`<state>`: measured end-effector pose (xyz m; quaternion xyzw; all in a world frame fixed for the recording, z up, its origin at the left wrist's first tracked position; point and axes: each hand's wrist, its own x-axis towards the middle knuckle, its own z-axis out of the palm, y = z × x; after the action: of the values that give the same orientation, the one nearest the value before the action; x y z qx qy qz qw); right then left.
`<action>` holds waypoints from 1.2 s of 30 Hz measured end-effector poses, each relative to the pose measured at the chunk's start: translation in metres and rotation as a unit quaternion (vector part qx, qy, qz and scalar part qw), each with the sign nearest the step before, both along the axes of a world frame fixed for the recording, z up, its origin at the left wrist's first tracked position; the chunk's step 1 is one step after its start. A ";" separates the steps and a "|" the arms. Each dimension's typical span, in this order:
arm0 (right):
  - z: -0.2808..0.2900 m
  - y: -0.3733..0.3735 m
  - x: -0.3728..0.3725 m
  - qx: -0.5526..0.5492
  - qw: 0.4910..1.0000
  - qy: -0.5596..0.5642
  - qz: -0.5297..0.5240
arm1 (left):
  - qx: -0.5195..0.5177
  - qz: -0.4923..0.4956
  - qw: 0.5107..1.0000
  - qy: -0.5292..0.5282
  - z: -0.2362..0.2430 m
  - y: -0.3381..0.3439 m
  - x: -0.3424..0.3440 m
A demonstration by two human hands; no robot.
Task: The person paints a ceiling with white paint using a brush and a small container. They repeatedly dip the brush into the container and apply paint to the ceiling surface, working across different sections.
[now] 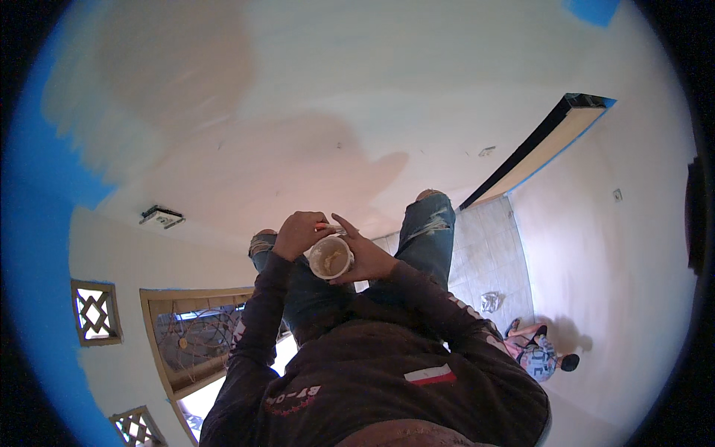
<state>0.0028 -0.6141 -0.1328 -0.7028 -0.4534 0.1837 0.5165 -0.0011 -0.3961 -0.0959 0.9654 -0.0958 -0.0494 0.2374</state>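
My right hand [367, 257] is wrapped round a white plastic cup [317, 265], held over my lap with its mouth facing up. A pale, cream-coloured paste [333, 260] lies inside, smeared on the wall of the cup. At the cup's far rim, my left hand [298, 235] is closed on a small orange-handled tool [322, 226]. Its pale end lies across the rim near my right thumb and forefinger; whether it is a brush or a scraper is too small to tell. Both my knees, in torn jeans [426, 227], are bent beside the cup.
A pale wall [298, 164] with blue paint [45, 164] at the left rises before me. An electrical box [161, 217] protrudes from it. A dark-edged ledge [547, 149] juts out at right. On the right, another person [538, 354] is low by the wall, near a silvery bag [491, 302].
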 end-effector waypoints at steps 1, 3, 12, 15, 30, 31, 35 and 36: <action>-0.004 0.002 0.000 0.001 1.000 -0.020 0.006 | -0.011 -0.013 1.000 -0.003 0.002 -0.001 0.001; 0.013 0.003 -0.002 0.057 0.997 0.060 0.010 | -0.031 -0.035 0.999 -0.008 0.004 0.001 0.002; 0.002 0.006 -0.003 0.064 0.998 0.016 -0.020 | -0.120 0.008 0.992 0.041 0.017 -0.002 0.001; 0.004 0.003 -0.004 0.072 0.997 0.014 -0.030 | -0.138 0.028 0.988 0.069 0.022 -0.007 0.001; -0.005 -0.002 0.009 0.119 0.982 0.106 -0.097 | -0.492 0.083 0.856 0.135 0.007 -0.003 -0.023; -0.007 -0.002 0.010 0.115 0.982 0.100 -0.108 | -0.505 0.063 0.853 0.116 0.003 -0.005 -0.028; -0.004 -0.001 0.014 0.120 0.976 0.102 -0.149 | -0.501 0.006 0.864 0.038 -0.007 -0.022 -0.045; 0.000 -0.003 0.016 0.086 0.983 0.087 -0.135 | -0.487 -0.001 0.873 0.020 -0.006 -0.027 -0.048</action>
<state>0.0184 -0.6171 -0.1327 -0.6915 -0.3223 0.1327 0.6327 -0.0493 -0.4235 -0.1017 0.7265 -0.1039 -0.0164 0.6791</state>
